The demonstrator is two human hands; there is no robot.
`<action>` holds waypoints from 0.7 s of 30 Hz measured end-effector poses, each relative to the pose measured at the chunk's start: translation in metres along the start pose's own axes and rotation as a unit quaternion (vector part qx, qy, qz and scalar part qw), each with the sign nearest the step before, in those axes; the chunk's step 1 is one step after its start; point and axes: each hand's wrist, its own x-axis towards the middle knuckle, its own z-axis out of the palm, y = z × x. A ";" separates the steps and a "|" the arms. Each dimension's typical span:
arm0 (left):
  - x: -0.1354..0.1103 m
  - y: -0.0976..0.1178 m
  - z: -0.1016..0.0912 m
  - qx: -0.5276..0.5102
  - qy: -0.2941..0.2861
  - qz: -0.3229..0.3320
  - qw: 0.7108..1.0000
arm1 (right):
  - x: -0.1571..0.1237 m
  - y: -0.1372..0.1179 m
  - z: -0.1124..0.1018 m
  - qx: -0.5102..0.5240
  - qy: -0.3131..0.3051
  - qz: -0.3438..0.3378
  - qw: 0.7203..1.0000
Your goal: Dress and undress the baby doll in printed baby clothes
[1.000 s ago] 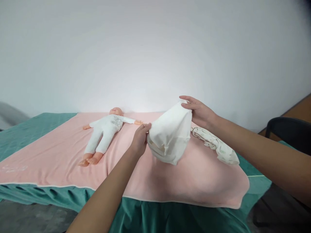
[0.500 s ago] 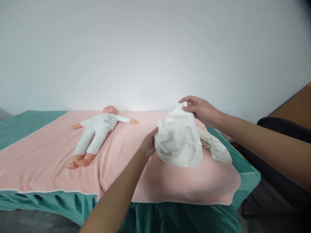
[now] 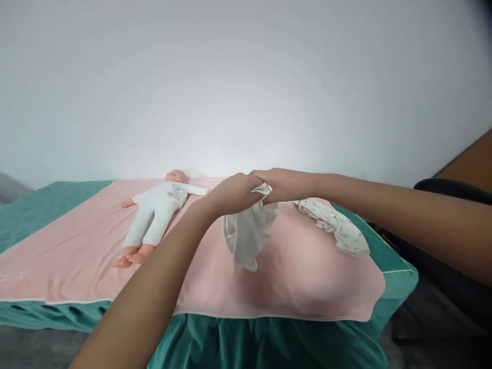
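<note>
A soft white cloth garment (image 3: 246,233) dangles bunched below my two hands, above the pink blanket; its exact kind does not show. My left hand (image 3: 235,192) is closed on its upper edge. Right beside it, touching, my right hand (image 3: 277,183) also grips the cloth, and a small white fold pokes out between the two. The fingertips are mostly hidden. To the left a baby doll (image 3: 156,202) in a white outfit lies on its back, arms spread, one of its hands partly covered by my left hand. A crumpled white patterned cloth (image 3: 334,224) lies to the right.
The pink blanket (image 3: 303,287) is spread over a green cover (image 3: 215,341) that hangs down in folds at the front. A pale wall (image 3: 230,87) rises behind. At the right stands a dark chair (image 3: 453,188), near a brown panel (image 3: 471,159).
My hands have come together, the right moving left and the left moving up. The white garment, spread between them before, now hangs gathered beneath them.
</note>
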 end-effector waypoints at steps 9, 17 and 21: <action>-0.034 -0.042 -0.032 0.188 0.164 -0.123 0.961 | -0.010 0.023 -0.001 -0.161 0.011 0.141 0.977; -0.078 -0.091 -0.036 0.010 0.233 -0.214 0.949 | -0.071 0.072 0.029 -0.023 0.117 0.201 0.972; -0.076 -0.118 -0.031 -0.213 0.147 -0.309 0.915 | -0.080 0.099 0.044 0.100 0.153 0.263 0.947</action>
